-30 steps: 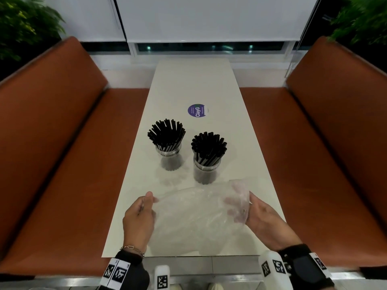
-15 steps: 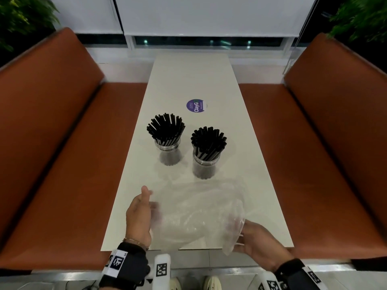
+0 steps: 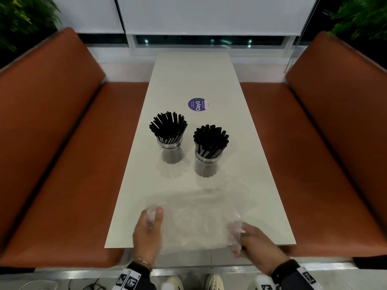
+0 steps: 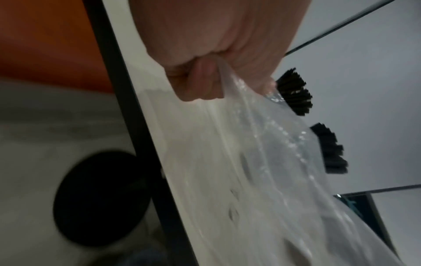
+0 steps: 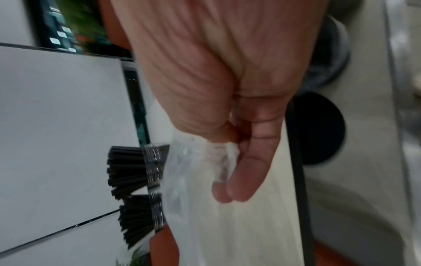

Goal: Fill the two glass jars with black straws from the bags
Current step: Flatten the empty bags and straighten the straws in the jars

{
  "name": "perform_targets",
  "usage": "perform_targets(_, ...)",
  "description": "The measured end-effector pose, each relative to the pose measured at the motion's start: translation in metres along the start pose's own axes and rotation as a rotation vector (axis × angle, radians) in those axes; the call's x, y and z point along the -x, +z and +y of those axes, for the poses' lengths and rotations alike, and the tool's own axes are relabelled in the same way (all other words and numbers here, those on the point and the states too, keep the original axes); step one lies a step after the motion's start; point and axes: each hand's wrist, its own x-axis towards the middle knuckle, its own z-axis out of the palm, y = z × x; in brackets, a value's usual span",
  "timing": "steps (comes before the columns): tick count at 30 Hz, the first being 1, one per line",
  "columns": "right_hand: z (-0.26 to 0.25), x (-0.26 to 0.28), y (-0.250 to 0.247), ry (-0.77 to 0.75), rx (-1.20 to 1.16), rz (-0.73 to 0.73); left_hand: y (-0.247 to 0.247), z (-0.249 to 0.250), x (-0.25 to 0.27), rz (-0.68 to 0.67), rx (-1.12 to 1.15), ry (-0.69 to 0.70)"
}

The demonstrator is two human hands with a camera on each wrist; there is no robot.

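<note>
Pinched the empty bag (image 3: 194,225) with left hand (image 3: 147,233) and right hand (image 3: 254,243), nearer than the filled jars (image 3: 206,162), probably for clearing.

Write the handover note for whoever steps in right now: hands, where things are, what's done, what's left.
Left hand: pinches the left edge of the clear bag.
Right hand: pinches the bag's right edge, at the table's near edge.
Bag: spread between the hands over the near end of the table; no straws visible in it.
Left jar and right jar: upright mid-table, each packed with black straws.
Done: both jars look full.
Left: probably only putting the bag away.
</note>
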Motion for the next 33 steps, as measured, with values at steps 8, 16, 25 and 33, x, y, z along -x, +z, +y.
perform_targets(8,-0.032,0.007,-0.017,-0.023,0.368,0.039,-0.012,0.0,-0.011,-0.13,0.038,0.053)
perform_targets(16,-0.04,-0.026,-0.016,-0.25,0.215,0.312,-0.001,-0.032,-0.027,-0.113,0.066,-0.108)
perform_targets(25,-0.06,-0.042,-0.012,-0.274,0.876,0.598,0.001,0.017,-0.043,0.1,-0.253,0.124)
perform_targets(33,-0.164,-0.058,0.002,-0.786,0.946,0.414,0.08,0.095,-0.087,-0.348,-0.148,0.292)
